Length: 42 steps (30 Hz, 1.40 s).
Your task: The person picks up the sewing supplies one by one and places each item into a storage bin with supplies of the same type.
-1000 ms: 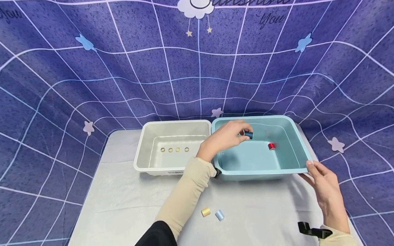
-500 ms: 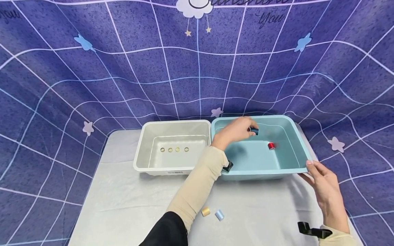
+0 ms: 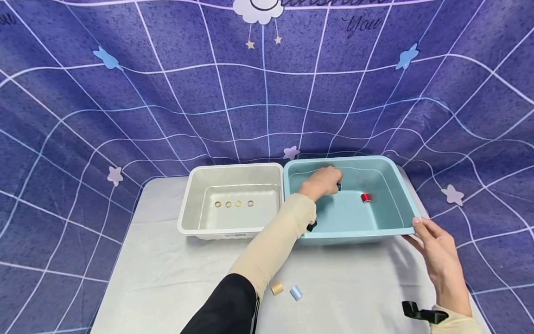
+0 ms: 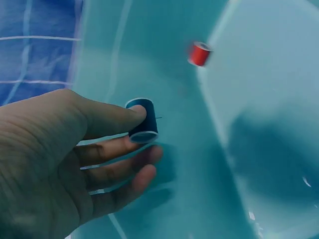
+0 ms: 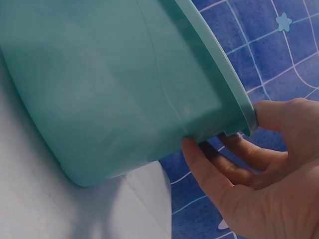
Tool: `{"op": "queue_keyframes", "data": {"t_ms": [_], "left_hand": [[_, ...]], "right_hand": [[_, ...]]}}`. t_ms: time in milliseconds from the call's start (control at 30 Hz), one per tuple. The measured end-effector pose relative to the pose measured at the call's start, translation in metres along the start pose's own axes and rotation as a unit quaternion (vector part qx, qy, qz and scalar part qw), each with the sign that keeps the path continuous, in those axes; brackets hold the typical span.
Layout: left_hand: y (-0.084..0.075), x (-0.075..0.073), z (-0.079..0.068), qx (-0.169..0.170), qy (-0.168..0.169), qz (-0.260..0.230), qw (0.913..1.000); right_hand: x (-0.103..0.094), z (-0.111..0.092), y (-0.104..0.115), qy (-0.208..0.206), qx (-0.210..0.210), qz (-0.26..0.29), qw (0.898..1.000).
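Observation:
My left hand (image 3: 323, 182) reaches down inside the teal bin (image 3: 354, 239). Between its thumb and index finger it pinches a dark blue thread spool (image 4: 143, 121), a short thread end sticking out; the other fingers curve loosely below. A red thread spool (image 3: 365, 197) lies on the bin's floor near its right wall. At the bin's front right corner, my right hand (image 3: 438, 260) grips the rim, thumb on the outer lip and fingers beneath it in the right wrist view (image 5: 254, 149).
A white bin (image 3: 233, 232) stands against the teal one on the left, with several small rings (image 3: 228, 204) in a row on its floor. A yellow spool (image 3: 277, 288) and a light blue spool (image 3: 295, 292) lie on the white-covered table (image 3: 167, 278). A patterned curtain (image 3: 267, 93) hangs behind.
My left hand, holding the dark blue spool, first moved right over the teal bin, then came down lower inside it. The right hand has kept its grip on the rim.

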<state>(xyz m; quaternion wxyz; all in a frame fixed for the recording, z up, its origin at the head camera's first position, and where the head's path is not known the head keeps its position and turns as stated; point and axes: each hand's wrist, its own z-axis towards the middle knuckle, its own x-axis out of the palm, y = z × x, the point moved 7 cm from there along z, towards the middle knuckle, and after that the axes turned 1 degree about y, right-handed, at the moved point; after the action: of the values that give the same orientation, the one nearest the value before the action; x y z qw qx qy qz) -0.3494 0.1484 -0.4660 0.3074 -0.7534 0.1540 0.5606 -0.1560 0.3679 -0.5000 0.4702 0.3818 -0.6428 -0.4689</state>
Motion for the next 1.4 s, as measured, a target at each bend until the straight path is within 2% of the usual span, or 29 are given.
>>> {"op": "queue_keyframes", "data": {"t_ms": [167, 267, 467, 633, 833, 1067, 1267, 1400], "left_hand": [[-0.003, 0.01, 0.01, 0.008, 0.005, 0.057, 0.9983], [-0.002, 0.021, 0.013, 0.01, 0.021, 0.088, 0.9958], [0.003, 0.044, 0.02, -0.006, 0.054, 0.171, 0.9838], [0.003, 0.054, 0.027, -0.011, 0.069, 0.214, 0.9744], [0.002, 0.061, 0.029, -0.013, 0.088, 0.245, 0.9655], [0.011, 0.069, 0.04, -0.047, 0.107, 0.255, 0.9599], [0.015, 0.078, 0.051, -0.078, 0.141, 0.251, 0.9544], [0.015, 0.078, 0.052, -0.086, 0.146, 0.257, 0.9513]], "right_hand": [[0.0, 0.001, 0.001, 0.003, -0.001, -0.003, 1.0], [0.0, 0.0, 0.001, 0.005, -0.001, -0.005, 1.0], [0.001, 0.0, 0.0, 0.006, 0.001, -0.006, 1.0], [-0.001, -0.002, 0.001, 0.0, -0.002, -0.009, 1.0], [-0.001, -0.001, 0.001, 0.007, -0.003, -0.013, 1.0], [0.002, 0.0, 0.002, 0.01, -0.006, -0.026, 1.0], [0.002, -0.001, 0.003, 0.004, -0.005, -0.035, 0.999], [0.002, -0.001, 0.003, 0.001, -0.004, -0.036, 0.999]]}}
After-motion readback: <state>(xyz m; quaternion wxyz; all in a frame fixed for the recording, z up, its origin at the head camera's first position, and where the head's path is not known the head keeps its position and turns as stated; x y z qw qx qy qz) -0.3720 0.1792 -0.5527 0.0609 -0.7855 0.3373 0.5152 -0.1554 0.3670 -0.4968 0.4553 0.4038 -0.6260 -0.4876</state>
